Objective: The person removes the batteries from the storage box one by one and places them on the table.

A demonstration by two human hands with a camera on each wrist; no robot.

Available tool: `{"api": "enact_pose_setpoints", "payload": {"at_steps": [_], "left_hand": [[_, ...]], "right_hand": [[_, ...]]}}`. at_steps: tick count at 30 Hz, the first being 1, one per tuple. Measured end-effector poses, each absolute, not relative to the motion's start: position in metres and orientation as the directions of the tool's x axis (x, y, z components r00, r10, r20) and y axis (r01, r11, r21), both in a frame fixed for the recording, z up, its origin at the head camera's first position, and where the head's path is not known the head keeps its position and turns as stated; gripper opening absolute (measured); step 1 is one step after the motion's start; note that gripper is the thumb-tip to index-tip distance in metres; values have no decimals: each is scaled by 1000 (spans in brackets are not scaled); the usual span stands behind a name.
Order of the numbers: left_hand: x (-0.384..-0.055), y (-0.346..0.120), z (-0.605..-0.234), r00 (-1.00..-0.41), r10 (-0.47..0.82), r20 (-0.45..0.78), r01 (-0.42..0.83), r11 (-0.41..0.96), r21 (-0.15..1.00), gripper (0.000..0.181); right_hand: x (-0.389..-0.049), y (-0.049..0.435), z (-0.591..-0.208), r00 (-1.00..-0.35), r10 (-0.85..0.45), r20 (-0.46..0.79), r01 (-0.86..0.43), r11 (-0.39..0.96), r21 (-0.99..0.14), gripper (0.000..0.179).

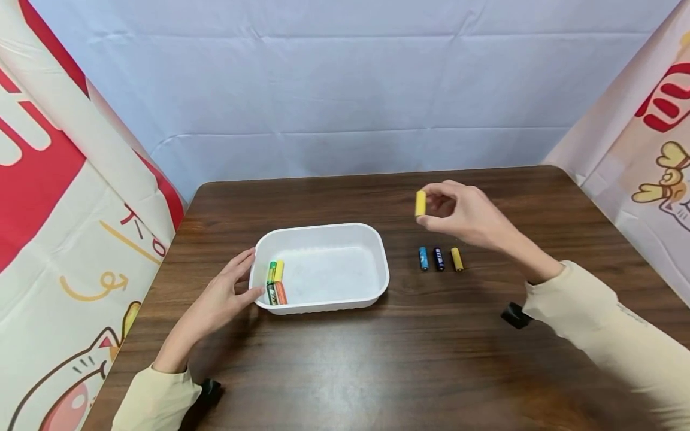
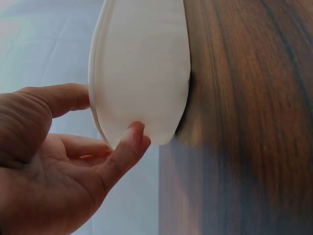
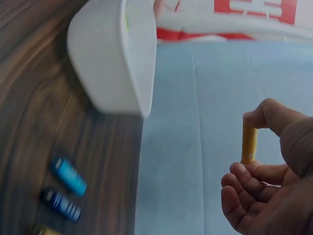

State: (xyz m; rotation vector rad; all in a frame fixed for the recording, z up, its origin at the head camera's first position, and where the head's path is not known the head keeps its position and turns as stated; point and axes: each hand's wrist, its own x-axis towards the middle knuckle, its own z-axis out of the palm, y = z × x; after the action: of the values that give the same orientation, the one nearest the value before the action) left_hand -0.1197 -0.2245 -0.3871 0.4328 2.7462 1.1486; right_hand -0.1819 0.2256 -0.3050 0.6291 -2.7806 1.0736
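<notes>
Between thumb and fingertips, my right hand [image 1: 466, 214] pinches a yellow battery [image 1: 420, 203] by its two ends, raised above the table. In the right wrist view that battery [image 3: 249, 145] stands between the thumb and fingers. My left hand [image 1: 229, 293] holds the left end of a white plastic basin [image 1: 323, 309], thumb at the rim and fingers at the outer wall [image 2: 142, 73]. Inside the basin's left end, a green battery [image 1: 271, 272], a yellow battery [image 1: 278, 270], a dark green battery [image 1: 272, 294] and an orange battery [image 1: 281, 293] lie close together.
Right of the basin, a light blue battery [image 1: 423, 258], a dark blue battery [image 1: 439, 259] and a yellow battery [image 1: 457, 259] lie in a row on the wooden table [image 1: 334, 371]. A pale cloth [image 1: 345, 90] hangs behind the table, with printed cloths at both sides.
</notes>
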Motion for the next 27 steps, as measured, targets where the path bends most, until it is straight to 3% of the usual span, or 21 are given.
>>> {"api": "enact_pose_setpoints", "payload": {"at_steps": [8, 13, 27], "left_hand": [[-118, -224, -387, -951, 308, -16, 204, 668, 715, 74], [-119, -223, -386, -953, 302, -20, 199, 675, 711, 75], [-119, -223, -386, -951, 309, -17, 206, 675, 709, 74]], "right_hand": [[-171, 283, -328, -931, -330, 156, -358, 737, -573, 34], [-168, 310, -349, -916, -378, 134, -392, 774, -496, 42], [-175, 334, -392, -917, -398, -37, -343, 830, -439, 49]]}}
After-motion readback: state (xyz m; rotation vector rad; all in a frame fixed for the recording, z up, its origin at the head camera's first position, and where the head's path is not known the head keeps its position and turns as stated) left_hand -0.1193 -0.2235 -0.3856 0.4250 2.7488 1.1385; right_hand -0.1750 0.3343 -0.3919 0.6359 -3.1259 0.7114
